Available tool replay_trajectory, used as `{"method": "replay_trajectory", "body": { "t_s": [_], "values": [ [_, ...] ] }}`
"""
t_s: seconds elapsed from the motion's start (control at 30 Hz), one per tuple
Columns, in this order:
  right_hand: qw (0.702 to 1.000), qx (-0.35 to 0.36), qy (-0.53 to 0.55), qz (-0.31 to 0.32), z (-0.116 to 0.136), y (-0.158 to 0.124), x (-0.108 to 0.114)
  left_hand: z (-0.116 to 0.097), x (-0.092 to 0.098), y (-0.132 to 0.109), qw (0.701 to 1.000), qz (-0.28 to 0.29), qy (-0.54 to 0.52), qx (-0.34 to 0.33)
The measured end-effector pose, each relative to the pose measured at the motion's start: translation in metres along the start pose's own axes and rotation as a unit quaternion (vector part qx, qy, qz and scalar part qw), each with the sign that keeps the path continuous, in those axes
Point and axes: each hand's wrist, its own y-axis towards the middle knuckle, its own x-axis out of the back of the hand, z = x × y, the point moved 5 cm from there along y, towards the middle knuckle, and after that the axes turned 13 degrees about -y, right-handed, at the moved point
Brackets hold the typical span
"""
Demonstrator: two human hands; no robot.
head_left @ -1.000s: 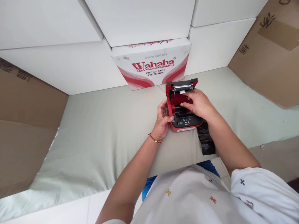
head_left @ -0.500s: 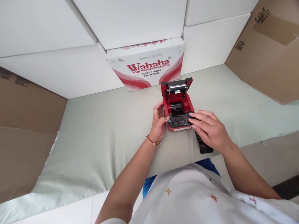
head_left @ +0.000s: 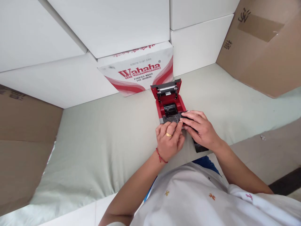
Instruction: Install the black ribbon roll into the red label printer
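Note:
A small red and black label printer (head_left: 160, 108) stands on the cloth with its lid (head_left: 166, 89) raised. Inside it sits a black glossy roll (head_left: 170, 110), and black film (head_left: 173, 118) from it lies across the front ledge. My left hand (head_left: 169, 138), curled closed, is at the printer's front edge, with its index finger and thumb at the film. At the front right corner, my right hand (head_left: 199, 127) has its fingers on top and its thumb below, gripping the printer. A dark strip (head_left: 200, 147) hangs beneath my right hand; its upper end is hidden.
Behind the printer stands a white and red Wahaha water carton (head_left: 141, 73), with white boxes (head_left: 131, 25) stacked around it. Brown cardboard boxes flank the surface at left (head_left: 28, 147) and right (head_left: 261, 53). A pale green cloth (head_left: 105, 141) covers the surface.
My left hand has let go of the printer's left side and moved to its front edge, fingers curled at the film. My right hand stays at the right corner. The view has shifted slightly.

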Motion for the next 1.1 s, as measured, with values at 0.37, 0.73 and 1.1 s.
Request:
{"method": "replay_trajectory", "body": {
  "t_s": [0.37, 0.73, 1.1],
  "values": [
    [0.999, -0.032, -0.038, -0.015, -0.028, 0.1, 0.027, 0.012, -0.013, -0.013, 0.998, 0.008, -0.027, 0.06],
    [0.98, 0.015, -0.147, 0.134, -0.004, 0.123, 0.008, 0.005, -0.012, -0.01, 0.999, -0.051, 0.01, 0.004],
    [0.875, 0.035, -0.329, 0.354, 0.031, 0.104, 0.005, 0.009, -0.017, -0.016, 0.998, -0.018, -0.029, 0.049]
  ]
}}
